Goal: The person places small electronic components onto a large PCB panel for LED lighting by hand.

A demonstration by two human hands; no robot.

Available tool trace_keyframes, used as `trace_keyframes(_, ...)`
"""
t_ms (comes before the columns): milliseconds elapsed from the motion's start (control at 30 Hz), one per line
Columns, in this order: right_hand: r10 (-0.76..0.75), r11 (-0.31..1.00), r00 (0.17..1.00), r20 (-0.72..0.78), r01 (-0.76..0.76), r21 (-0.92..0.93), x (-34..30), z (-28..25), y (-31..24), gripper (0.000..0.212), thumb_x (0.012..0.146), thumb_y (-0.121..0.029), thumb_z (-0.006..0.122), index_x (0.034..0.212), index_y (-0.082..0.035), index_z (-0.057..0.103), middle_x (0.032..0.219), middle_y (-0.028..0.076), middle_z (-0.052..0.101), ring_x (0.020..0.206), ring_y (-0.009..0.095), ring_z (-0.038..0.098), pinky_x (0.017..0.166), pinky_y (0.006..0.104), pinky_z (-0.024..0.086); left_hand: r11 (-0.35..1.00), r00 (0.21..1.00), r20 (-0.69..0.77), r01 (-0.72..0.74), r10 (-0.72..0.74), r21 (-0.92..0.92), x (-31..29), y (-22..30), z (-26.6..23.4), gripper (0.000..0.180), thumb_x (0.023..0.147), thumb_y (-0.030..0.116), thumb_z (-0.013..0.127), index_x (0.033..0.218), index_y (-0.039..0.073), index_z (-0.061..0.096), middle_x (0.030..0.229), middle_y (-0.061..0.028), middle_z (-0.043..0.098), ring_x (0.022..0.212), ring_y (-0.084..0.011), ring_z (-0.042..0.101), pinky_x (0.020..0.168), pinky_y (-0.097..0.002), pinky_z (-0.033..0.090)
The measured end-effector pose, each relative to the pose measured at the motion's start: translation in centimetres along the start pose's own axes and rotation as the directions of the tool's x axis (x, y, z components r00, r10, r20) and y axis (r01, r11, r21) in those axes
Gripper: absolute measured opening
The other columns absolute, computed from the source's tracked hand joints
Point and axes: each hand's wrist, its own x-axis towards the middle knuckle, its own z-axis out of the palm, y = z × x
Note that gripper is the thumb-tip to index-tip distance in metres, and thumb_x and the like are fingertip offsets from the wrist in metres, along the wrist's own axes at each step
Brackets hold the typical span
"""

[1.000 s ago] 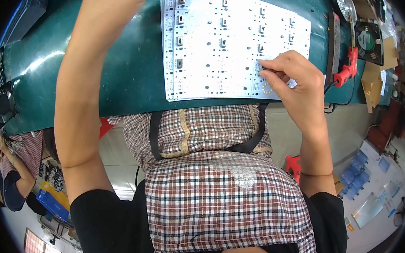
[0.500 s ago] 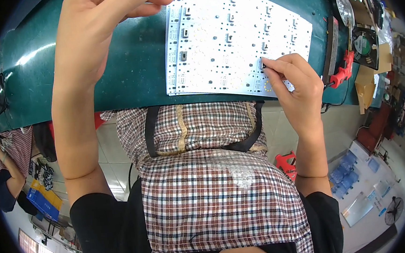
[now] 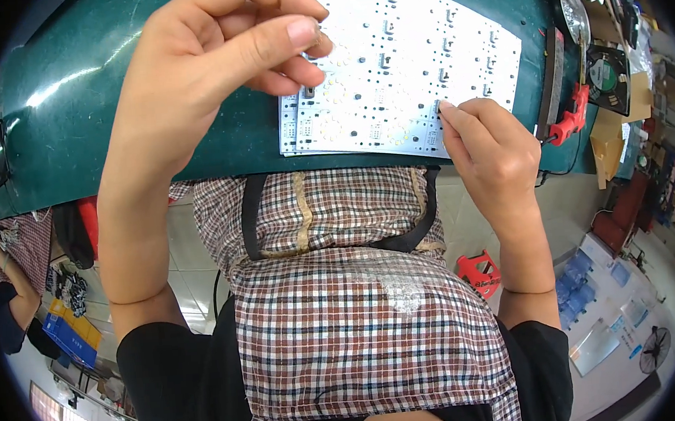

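Observation:
A stack of white circuit boards (image 3: 399, 89) lies at the front edge of the green table, with rows of small slide switches (image 3: 384, 60) and dark round parts on top. My right hand (image 3: 497, 144) is closed in a pinch at the board's near right area. Its thumb and forefinger grip a small slide switch (image 3: 439, 106) at the board's surface, mostly covered by the fingertips. My left hand (image 3: 213, 59) hovers over the left edge of the boards, fingers curled and thumb close to the forefinger. Whatever it holds, if anything, is hidden.
The green table (image 3: 215, 145) runs beneath both hands. To the right are a red-handled tool (image 3: 571, 116) with a cable, a dark bar (image 3: 552, 78) and a black fan (image 3: 608, 78). A red stool (image 3: 479, 271) stands below. Another person's arm (image 3: 18, 287) shows at far left.
My left hand has come down and right from the upper edge, now over the boards' left side. My right hand stays at nearly the same spot, and the boards have shifted very slightly.

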Motion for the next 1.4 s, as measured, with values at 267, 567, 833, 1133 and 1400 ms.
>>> trace_keyframes(267,0.091,0.99,0.992,0.084,-0.099,0.096,0.9,-0.6,0.3,0.013,0.08,-0.002,0.08,0.091,-0.004,0.073,0.08,0.007,0.065,0.067,0.023,0.066,0.058,0.0344,0.051,0.983,0.994,0.02,0.105,-0.103,-0.151,0.0,0.6,2.2,0.022,0.096,0.01,0.074,0.114,-0.003,0.072,0.098,-0.0148,0.076,0.085,-0.0184,0.077,0.072,-0.0242,0.063)
trace_keyframes(567,0.189,0.919,0.977,0.101,-0.212,0.333,2.1,-1.1,1.2,0.01,0.082,-0.004,0.08,0.088,-0.003,0.072,0.08,0.007,0.068,0.068,0.021,0.069,0.06,0.0306,0.054,0.97,0.983,0.025,0.183,-0.181,-0.158,-0.6,1.3,2.7,0.027,0.091,0.0,0.076,0.117,-0.005,0.071,0.101,-0.0156,0.076,0.092,-0.0224,0.077,0.08,-0.0279,0.064)
trace_keyframes(833,0.128,0.011,0.768,0.627,-0.633,0.774,6.1,-1.5,-1.1,0.018,0.095,-0.013,0.076,0.102,0.003,0.073,0.086,0.003,0.073,0.072,0.006,0.066,0.065,0.0207,0.054,0.906,0.969,0.061,-0.244,0.238,0.346,-1.3,2.9,5.6,0.027,0.079,-0.007,0.08,0.105,-0.001,0.076,0.093,-0.0084,0.072,0.082,-0.0128,0.072,0.071,-0.0221,0.058)
trace_keyframes(1133,-0.02,-0.212,0.7,0.714,-0.701,0.681,6.4,-1.3,-0.1,0.02,0.097,-0.017,0.075,0.104,0.002,0.072,0.088,0.004,0.073,0.071,0.007,0.065,0.063,0.0206,0.053,0.854,0.944,0.034,-0.313,0.329,0.415,-1.7,2.8,5.6,0.029,0.076,-0.006,0.083,0.104,0.001,0.078,0.092,-0.0094,0.073,0.08,-0.0146,0.072,0.066,-0.0238,0.058)
trace_keyframes(1400,0.271,0.519,0.92,0.284,-0.388,0.762,9.6,1.4,5.6,0.017,0.093,-0.012,0.075,0.103,0.002,0.074,0.084,0.004,0.071,0.074,0.009,0.064,0.065,0.0238,0.053,0.732,0.937,0.051,-0.302,0.344,0.61,-0.9,2.8,5.5,0.027,0.076,-0.008,0.082,0.101,0.002,0.078,0.088,-0.0096,0.07,0.078,-0.016,0.069,0.067,-0.025,0.057)
